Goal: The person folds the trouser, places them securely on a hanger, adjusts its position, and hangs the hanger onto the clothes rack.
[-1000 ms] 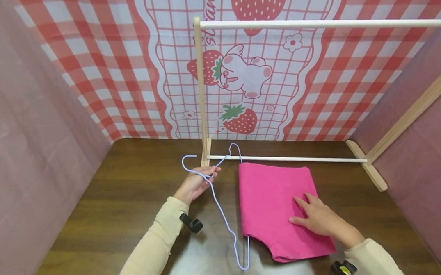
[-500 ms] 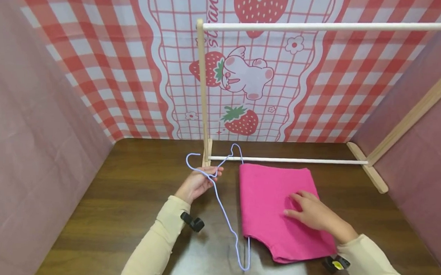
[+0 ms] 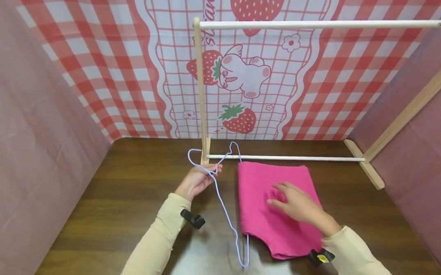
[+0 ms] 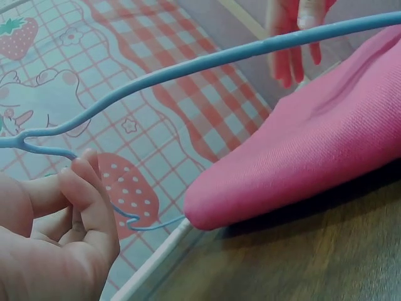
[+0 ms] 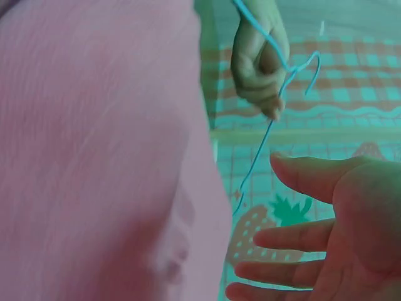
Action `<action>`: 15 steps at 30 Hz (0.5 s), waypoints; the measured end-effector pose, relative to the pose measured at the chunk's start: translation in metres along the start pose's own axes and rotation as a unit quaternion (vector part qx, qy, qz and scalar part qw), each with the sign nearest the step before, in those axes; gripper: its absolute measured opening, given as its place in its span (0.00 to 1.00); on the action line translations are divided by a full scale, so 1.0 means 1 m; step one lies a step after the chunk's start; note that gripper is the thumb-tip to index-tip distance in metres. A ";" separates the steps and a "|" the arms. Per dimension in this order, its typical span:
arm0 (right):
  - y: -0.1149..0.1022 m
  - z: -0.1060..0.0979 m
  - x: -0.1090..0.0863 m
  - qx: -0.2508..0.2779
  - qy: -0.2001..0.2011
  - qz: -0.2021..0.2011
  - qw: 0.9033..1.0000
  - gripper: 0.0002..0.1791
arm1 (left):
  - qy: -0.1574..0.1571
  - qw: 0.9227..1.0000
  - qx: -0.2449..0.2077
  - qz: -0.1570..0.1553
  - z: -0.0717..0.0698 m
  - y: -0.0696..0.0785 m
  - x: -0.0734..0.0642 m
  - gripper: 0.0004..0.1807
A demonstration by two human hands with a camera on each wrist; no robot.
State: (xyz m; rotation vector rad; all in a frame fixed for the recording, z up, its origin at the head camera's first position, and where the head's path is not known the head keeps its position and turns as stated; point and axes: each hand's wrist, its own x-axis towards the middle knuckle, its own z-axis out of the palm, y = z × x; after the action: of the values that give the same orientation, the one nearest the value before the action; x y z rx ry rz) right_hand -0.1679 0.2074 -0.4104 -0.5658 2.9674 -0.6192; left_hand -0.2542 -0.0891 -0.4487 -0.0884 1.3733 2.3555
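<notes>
My left hand [image 3: 196, 181] pinches a light-blue wire hanger [image 4: 207, 61] just below its hook, and the hanger tilts up from the table. A folded bright pink garment [image 3: 257, 181] lies over the hanger's far bar, most of it on the table to the right. Its lower left edge is cut in a curve; whether it is trousers I cannot tell. Above the garment hovers my right hand [image 3: 297, 204], fingers spread and loosely bent, holding nothing. In the right wrist view its fingers appear apart from the pink cloth. The hanger's bottom bar is hidden by the fabric.
A wooden rack stands behind, with a white top rail [image 3: 311, 25], a low white rail [image 3: 280, 157] and a left post [image 3: 201, 89]. Its right foot [image 3: 371, 174] is near the pink side curtain. A strawberry-printed cloth [image 3: 129, 76] backs the brown table [image 3: 109, 224].
My right hand has lifted off the garment and moved left over it. The left hand still pinches the hanger, whose hook has turned slightly. The garment has stayed in place.
</notes>
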 end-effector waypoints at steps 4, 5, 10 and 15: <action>-0.014 0.002 0.007 0.022 -0.008 -0.001 1.000 0.32 | 0.001 1.000 0.001 0.005 0.004 0.001 -0.001 0.11; -0.017 0.002 0.008 0.029 -0.010 -0.003 1.000 0.32 | 0.001 1.000 -0.001 0.009 0.005 0.002 -0.001 0.10; -0.029 0.007 0.013 0.045 -0.023 -0.027 0.998 0.32 | 0.007 1.000 -0.014 0.016 0.011 0.002 0.000 0.07; -0.046 0.018 0.018 0.095 -0.035 -0.058 0.993 0.30 | 0.008 1.000 -0.025 0.017 0.017 0.001 0.000 0.06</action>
State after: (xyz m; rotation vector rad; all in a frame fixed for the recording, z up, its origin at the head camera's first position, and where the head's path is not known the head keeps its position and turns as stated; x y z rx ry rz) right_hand -0.1670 0.1550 -0.4082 -0.7291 2.7857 -0.8607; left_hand -0.2527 -0.0754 -0.4390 -0.0988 1.3329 2.4233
